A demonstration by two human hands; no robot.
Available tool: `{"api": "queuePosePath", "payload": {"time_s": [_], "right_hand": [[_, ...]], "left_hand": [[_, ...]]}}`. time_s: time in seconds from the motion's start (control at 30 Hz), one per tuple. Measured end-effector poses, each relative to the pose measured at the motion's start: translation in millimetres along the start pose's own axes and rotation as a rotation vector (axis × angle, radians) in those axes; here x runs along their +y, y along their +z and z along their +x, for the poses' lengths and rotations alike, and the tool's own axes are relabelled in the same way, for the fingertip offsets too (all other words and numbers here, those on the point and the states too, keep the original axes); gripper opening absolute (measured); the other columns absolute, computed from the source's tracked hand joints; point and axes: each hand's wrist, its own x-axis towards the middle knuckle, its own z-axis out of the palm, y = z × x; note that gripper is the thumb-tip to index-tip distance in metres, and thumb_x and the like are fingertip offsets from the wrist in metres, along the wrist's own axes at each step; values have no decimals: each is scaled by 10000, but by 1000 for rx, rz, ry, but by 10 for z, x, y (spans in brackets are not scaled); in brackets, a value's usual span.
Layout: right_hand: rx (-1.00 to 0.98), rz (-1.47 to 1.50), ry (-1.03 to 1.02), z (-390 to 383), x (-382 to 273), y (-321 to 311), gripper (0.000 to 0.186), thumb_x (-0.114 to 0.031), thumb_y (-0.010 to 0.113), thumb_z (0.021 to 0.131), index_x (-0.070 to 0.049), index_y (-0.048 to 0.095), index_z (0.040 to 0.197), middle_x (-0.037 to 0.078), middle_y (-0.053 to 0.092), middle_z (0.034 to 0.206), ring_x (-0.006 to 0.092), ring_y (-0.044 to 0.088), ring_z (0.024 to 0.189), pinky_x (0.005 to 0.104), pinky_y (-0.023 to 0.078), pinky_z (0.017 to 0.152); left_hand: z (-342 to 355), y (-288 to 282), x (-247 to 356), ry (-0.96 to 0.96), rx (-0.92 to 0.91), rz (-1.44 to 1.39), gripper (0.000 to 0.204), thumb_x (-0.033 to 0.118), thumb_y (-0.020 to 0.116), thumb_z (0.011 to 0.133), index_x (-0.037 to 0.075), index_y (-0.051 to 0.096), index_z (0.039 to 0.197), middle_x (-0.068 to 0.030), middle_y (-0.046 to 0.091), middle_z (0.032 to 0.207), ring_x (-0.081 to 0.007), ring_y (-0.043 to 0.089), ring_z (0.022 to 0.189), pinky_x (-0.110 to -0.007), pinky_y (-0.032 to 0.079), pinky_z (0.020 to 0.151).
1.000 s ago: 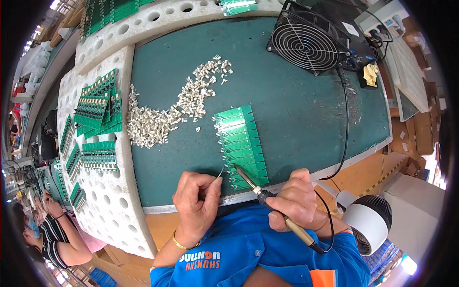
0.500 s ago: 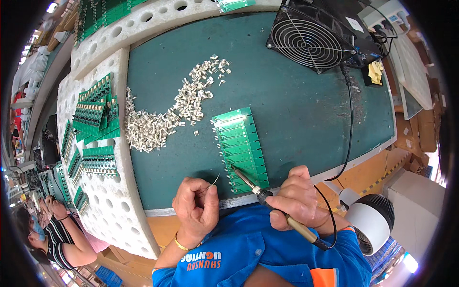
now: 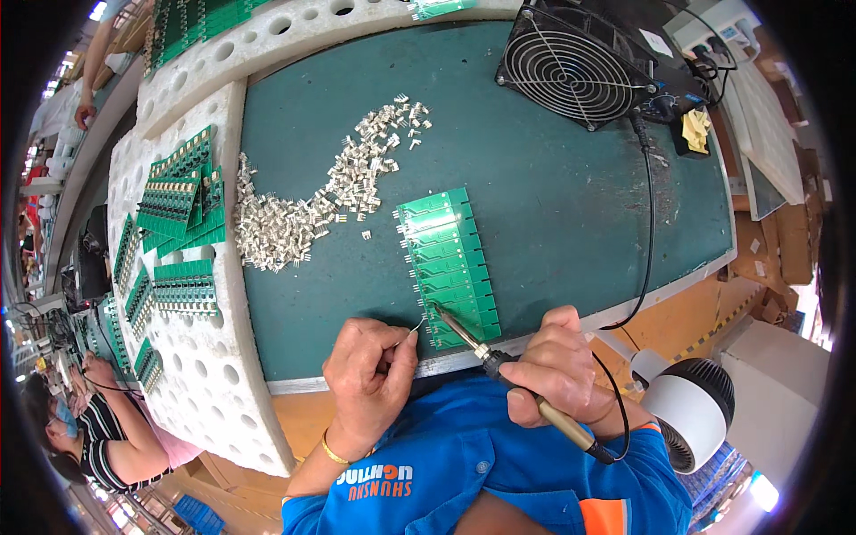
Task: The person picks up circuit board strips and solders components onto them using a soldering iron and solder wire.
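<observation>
A green circuit board panel (image 3: 450, 263), with small white connectors along its left edge, lies on the mat near the table's front edge. My right hand (image 3: 557, 374) is wrapped round a soldering iron (image 3: 486, 357), whose tip meets the board's lower left part. Between thumb and forefinger, my left hand (image 3: 370, 370) pinches a thin length of solder wire (image 3: 416, 328). Its free end points up at the board's left edge, close to the iron's tip. Left of the board spreads a heap of small white connectors (image 3: 281, 234).
White foam (image 3: 192, 357) with holes bears several finished-looking boards (image 3: 183, 290) on the left. A black fan (image 3: 571, 71) stands at the back right; a black cord (image 3: 654, 232) runs down the right side. A co-worker (image 3: 111, 428) sits at the lower left.
My left hand has turned slightly and shifted a little right, bringing the wire's end nearer to the iron's tip. A person's arm has come into view at the far upper left.
</observation>
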Motion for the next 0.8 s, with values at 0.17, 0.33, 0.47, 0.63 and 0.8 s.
{"api": "queuePosePath", "payload": {"time_s": [0.17, 0.33, 0.47, 0.63, 0.8], "right_hand": [[-8, 9, -6, -11, -21, 7, 157, -178, 715, 805, -84, 651, 914, -26, 533, 572, 158, 503, 506, 334, 380, 620], [-9, 16, -1, -11, -26, 13, 149, -163, 713, 800, -84, 647, 908, -26, 536, 574, 162, 491, 495, 336, 384, 619], [-25, 20, 8, 0, -26, 10, 156, -152, 717, 790, -85, 646, 911, -25, 538, 579, 164, 495, 500, 337, 387, 621], [-42, 10, 12, 7, -21, 11, 156, -135, 716, 782, -88, 646, 913, -26, 540, 584, 166, 506, 510, 338, 390, 624], [-42, 15, 15, 5, -11, 10, 154, -137, 715, 782, -89, 646, 911, -27, 539, 585, 166, 510, 515, 339, 393, 627]], "left_hand": [[-30, 8, 16, -59, -11, -22, 112, -63, 759, 763, 7, 696, 825, -38, 560, 735, -87, 483, 594, -226, 370, 496], [-36, 10, 28, -71, -20, 5, 107, -67, 761, 751, 8, 708, 807, -29, 554, 722, -75, 461, 559, -229, 355, 492], [-30, 20, 33, -77, -10, 3, 109, -63, 764, 746, 9, 710, 807, -29, 549, 714, -79, 458, 552, -236, 347, 488], [-16, 5, 23, -39, -17, 39, 104, -37, 760, 755, 37, 727, 820, -55, 576, 713, -103, 501, 501, -254, 406, 458], [-24, 8, 38, -71, -15, 11, 114, -59, 766, 740, 15, 718, 811, -30, 546, 708, -82, 456, 553, -246, 347, 489]]}}
